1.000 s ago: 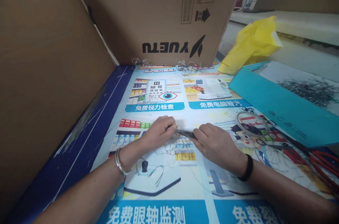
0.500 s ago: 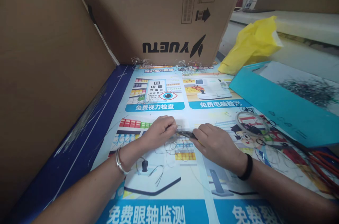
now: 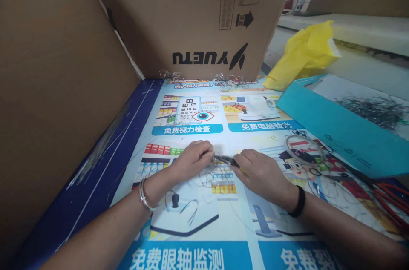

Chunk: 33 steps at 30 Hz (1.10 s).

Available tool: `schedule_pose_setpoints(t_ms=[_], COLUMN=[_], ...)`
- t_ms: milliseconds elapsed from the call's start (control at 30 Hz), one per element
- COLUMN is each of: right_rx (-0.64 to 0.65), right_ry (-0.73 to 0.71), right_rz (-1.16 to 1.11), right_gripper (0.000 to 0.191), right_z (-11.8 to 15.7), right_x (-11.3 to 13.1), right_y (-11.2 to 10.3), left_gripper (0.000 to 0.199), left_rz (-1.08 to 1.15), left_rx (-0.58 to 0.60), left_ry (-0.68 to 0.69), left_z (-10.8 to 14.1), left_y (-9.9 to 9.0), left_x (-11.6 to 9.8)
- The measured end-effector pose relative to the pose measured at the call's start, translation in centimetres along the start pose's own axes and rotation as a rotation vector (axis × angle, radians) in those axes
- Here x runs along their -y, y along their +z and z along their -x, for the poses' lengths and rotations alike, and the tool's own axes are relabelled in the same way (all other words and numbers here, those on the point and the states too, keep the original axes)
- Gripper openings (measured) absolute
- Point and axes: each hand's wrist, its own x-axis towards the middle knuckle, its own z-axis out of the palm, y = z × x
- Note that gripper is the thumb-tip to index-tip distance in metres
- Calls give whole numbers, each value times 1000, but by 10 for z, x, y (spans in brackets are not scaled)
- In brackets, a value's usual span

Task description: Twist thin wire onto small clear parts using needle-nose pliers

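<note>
My right hand is wrapped round the handles of a pair of pliers, whose narrow jaws point left. Just off the tip of the jaws, my left hand is closed in a pinch; what it holds is too small and hidden to make out. Thin tangled wire lies on the printed sheet below and between both hands. A few dark bent wire pieces rest nearer to me, below my left wrist.
A large cardboard box walls off the back and left. At right stand a turquoise box holding dark wire bits, a yellow bag, a clear ring-shaped roll and orange-handled tools. Wire tangles lie along the cardboard.
Both hands stay almost in place, with the pliers still at the left fingertips. The pliers' jaws show only a very slight shift.
</note>
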Motion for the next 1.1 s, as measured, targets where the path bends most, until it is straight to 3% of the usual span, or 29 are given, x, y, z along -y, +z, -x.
schedule_pose_setpoints(t_ms=[567, 967, 1100], right_rx=[41, 57, -12], right_ry=[47, 83, 136], right_rz=[-46, -50, -143], right_gripper=[20, 21, 21], right_z=[-1, 0, 5], right_x=[0, 1, -3], right_y=[-2, -5, -9], left_gripper=[13, 11, 11], left_rz=[97, 94, 126], left_rx=[-73, -62, -74], left_ry=[203, 151, 125], left_z=[3, 2, 3], left_y=[0, 0, 0], left_x=[11, 7, 8])
